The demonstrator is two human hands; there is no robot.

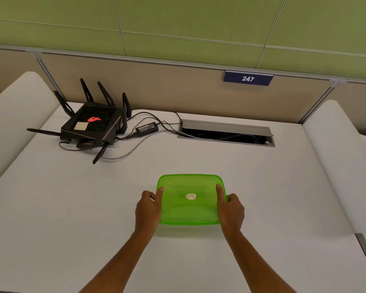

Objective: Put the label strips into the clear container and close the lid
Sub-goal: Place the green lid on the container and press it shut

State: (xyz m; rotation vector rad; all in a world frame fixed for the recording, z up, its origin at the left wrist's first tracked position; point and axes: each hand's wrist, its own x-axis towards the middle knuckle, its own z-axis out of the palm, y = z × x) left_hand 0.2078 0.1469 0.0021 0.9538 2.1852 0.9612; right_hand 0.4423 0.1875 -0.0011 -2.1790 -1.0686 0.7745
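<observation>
A green lid (190,210) is seen lying flat on top of the clear container, which is almost wholly hidden beneath it, at the 6 o'clock part of the white table (262,187). A small white round knob (191,196) is set in the middle of the lid. The label strips cannot be made out through the tinted lid.

The lid is held at both short sides. The left hand (148,210) is placed at the 9 o'clock edge of the lid, its thumb laid on top near the far corner while the other fingers are curled down along the side of the container. The right hand (230,210) is placed at the 3 o'clock edge in the same way, with the thumb stretched over the lid's top and the remaining fingers curled round the outer rim. Both hands are thus clamped on the lid's edges, and both forearms are stretched in from 6 o'clock.

At 10 o'clock on the table a black router (93,125) with several upright antennas and a red glowing logo is seen. Just beside it, towards 12 o'clock, a black power brick (147,128) is lying, with cables (135,149) run from it into an open cable hatch (226,133) at 12 o'clock. On the beige partition behind, at 1 o'clock, a blue sign (248,78) marked 247 is fixed.
</observation>
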